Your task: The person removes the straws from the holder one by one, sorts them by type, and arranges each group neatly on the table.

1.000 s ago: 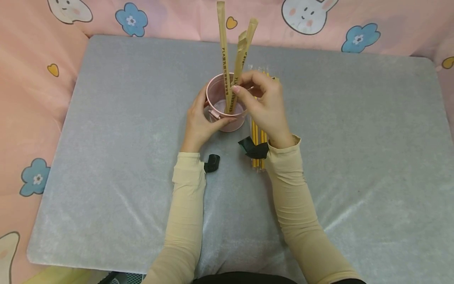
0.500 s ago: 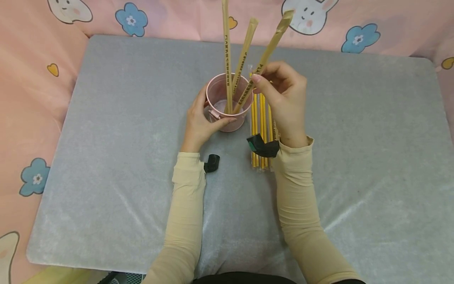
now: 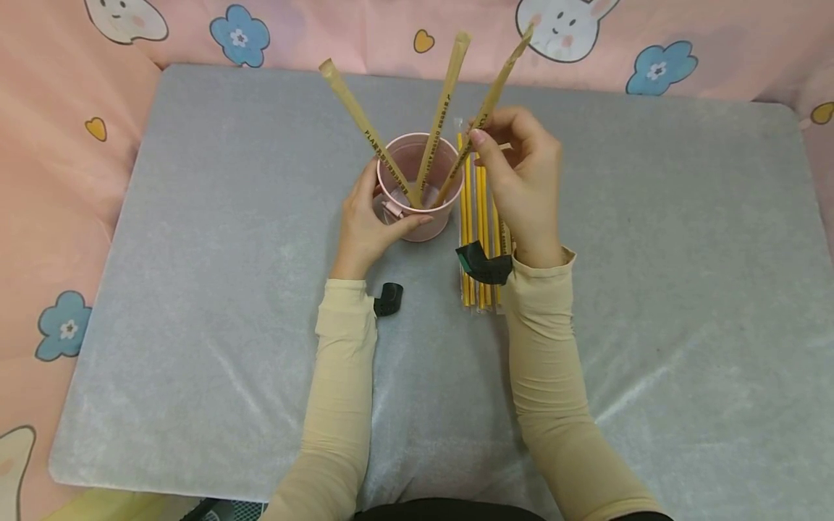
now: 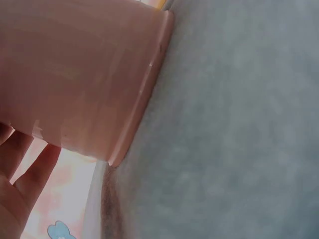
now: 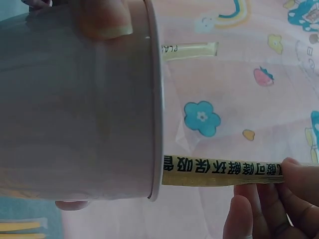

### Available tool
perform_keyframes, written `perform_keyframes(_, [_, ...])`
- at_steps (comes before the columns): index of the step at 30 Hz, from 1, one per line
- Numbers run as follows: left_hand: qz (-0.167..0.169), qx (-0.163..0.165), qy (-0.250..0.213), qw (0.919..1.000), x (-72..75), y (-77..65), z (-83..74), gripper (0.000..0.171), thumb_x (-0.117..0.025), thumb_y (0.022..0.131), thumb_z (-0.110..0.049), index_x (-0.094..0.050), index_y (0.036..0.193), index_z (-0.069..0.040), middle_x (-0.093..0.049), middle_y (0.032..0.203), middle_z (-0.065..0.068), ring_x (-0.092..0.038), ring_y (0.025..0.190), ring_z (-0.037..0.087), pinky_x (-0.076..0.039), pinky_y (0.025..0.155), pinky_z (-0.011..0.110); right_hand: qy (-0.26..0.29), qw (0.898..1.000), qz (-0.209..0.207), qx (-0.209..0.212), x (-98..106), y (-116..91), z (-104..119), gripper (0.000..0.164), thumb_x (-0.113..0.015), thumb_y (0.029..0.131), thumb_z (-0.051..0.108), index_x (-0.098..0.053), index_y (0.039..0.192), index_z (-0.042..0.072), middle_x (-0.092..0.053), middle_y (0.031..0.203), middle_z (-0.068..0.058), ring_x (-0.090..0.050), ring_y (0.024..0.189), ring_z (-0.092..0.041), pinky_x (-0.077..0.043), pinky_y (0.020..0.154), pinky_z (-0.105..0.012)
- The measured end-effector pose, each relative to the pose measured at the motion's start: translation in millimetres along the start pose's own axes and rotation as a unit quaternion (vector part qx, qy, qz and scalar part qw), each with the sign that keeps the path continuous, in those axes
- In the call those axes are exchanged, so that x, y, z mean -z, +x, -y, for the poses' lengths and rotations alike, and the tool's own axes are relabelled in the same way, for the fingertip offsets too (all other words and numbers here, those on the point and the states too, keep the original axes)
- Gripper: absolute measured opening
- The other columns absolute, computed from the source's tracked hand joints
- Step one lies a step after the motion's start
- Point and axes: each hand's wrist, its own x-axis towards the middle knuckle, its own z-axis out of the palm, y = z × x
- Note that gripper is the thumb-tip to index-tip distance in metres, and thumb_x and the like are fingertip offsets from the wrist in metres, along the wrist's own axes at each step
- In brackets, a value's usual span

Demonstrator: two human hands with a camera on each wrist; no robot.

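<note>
My left hand [image 3: 366, 230] grips a small pink bucket [image 3: 435, 227] from its left side, thumb across the front below the rim. In the left wrist view the bucket [image 4: 79, 74] stands with its base on the grey cloth. Between thumb and fingers, my right hand [image 3: 526, 177] pinches a paper-wrapped straw [image 3: 500, 81] whose lower end is inside the bucket, leaning right. Two more wrapped items stand in it: a left-leaning straw [image 3: 355, 108] and a middle straw [image 3: 446, 90], tilted slightly right. Printed characters show on the held wrapper [image 5: 219, 172] in the right wrist view.
Several yellow straws [image 3: 482, 278] in clear wrappers lie beside the bucket, partly under my right hand and wrist. A grey cloth-covered table [image 3: 215, 217] spreads around. A pink patterned curtain [image 3: 313, 36] borders its back and left side.
My right hand has moved right with its straw, separating it from the middle one. The left straw has tipped over from near upright to a left lean. My left hand has stayed on the bucket.
</note>
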Motion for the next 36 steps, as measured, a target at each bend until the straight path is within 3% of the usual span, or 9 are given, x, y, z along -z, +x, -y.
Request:
perform_keyframes(4, [-0.001,-0.001,0.002,1.0,0.5,0.2,0.0,0.093,-0.089,0.064,-0.019,-0.039,0.14,0.0,-0.053,0.126,0.014,-0.053,0.113,0.022,-0.041,0.096,0.023,0.019,1.0,-0.017,-0.002,0.9,0.6,-0.3,0.003,-0.061,0.085,-0.01,-0.064,0.084,-0.008,-0.063,0.078,0.005,-0.06,0.067,-0.017,-0.052,0.058,-0.024])
perform_keyframes(15, [0.001,-0.003,-0.005,1.0,0.0,0.6,0.0,0.094,-0.089,0.064,-0.018,-0.038,0.141,0.0,-0.052,0.127,0.014,-0.052,0.115,0.025,-0.04,0.097,0.022,0.076,0.994,-0.075,-0.029,10.7,3.5,3.2,0.012,-0.063,0.084,-0.008,-0.065,0.079,0.003,-0.064,0.076,-0.006,-0.059,0.067,-0.021,-0.052,0.06,-0.025])
perform_keyframes(22, [-0.001,0.0,-0.003,1.0,0.3,0.3,-0.7,0.095,-0.089,0.063,-0.019,-0.037,0.141,0.0,-0.052,0.128,0.014,-0.052,0.114,0.023,-0.04,0.097,0.022,0.111,0.984,-0.128,-0.053,22.7,5.5,8.3,0.007,-0.064,0.082,-0.01,-0.065,0.079,-0.004,-0.063,0.074,-0.012,-0.059,0.067,-0.024,-0.051,0.06,-0.025])
perform_keyframes(31, [0.0,-0.001,-0.01,1.0,-0.5,0.6,1.0,0.094,-0.088,0.064,-0.018,-0.037,0.141,0.0,-0.052,0.127,0.014,-0.052,0.114,0.025,-0.04,0.097,0.022,0.137,0.97,-0.193,-0.053,40.1,7.4,15.9,0.004,-0.065,0.081,-0.01,-0.064,0.078,-0.007,-0.061,0.071,-0.014,-0.059,0.063,-0.026,-0.052,0.056,-0.025])
perform_keyframes(36, [-0.003,0.001,-0.008,1.0,-0.5,0.6,1.4,0.095,-0.089,0.063,-0.018,-0.037,0.141,0.0,-0.052,0.127,0.015,-0.053,0.113,0.026,-0.04,0.096,0.022,0.119,0.972,-0.202,-0.021,48.2,7.8,15.0,0.005,-0.066,0.081,-0.006,-0.064,0.076,-0.007,-0.06,0.07,-0.016,-0.059,0.062,-0.028,-0.052,0.056,-0.028])
